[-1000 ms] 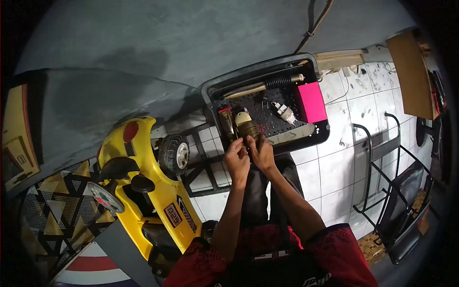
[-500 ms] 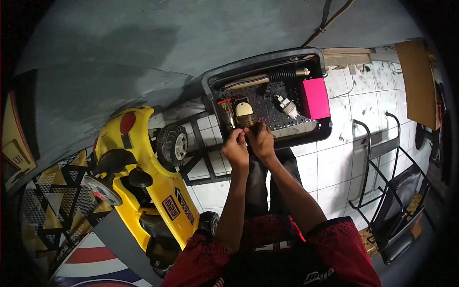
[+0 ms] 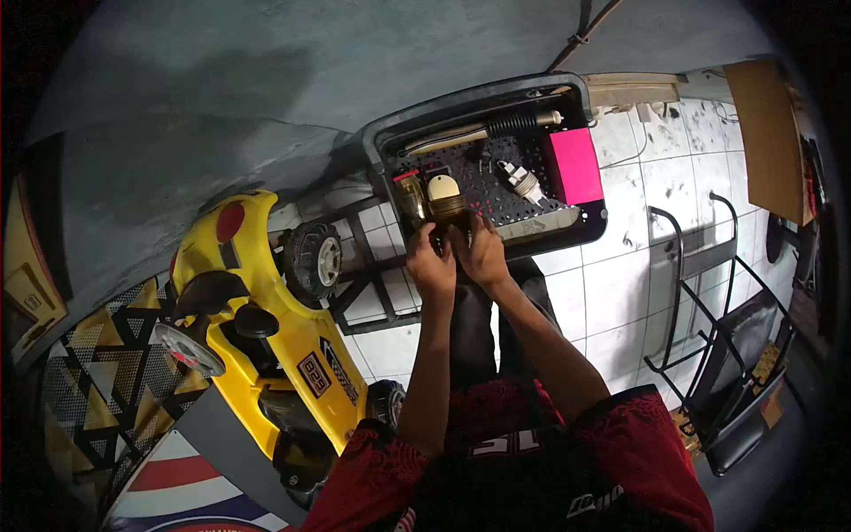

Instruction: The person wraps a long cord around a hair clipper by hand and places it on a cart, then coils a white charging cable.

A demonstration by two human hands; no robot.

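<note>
A black tray (image 3: 581, 238) with a perforated bottom stands in front of me. Near its left end is a round, ribbed brownish item (image 3: 448, 207) with a cream oval piece (image 3: 443, 187) standing at its far side. My left hand (image 3: 432, 263) is at the tray's near edge, fingers bent together just below that item. Beside it my right hand (image 3: 481, 253) has its fingers curled near the item's lower right. What the fingertips hold, if anything, is hidden. A clear container with a red edge (image 3: 411, 197) lies left of the ribbed item.
In the tray are a pink box (image 3: 575, 167), a white-and-grey fitting (image 3: 525, 183) and a black coiled cord (image 3: 512, 126). A yellow toy car (image 3: 292, 332) is on the left. A black metal-framed chair (image 3: 731, 341) lies at the right, near a brown board (image 3: 768, 137).
The view has shifted slightly, so the tray appears a little higher and to the left. Both hands remain close together at its near edge, with my right fingers slightly more spread.
</note>
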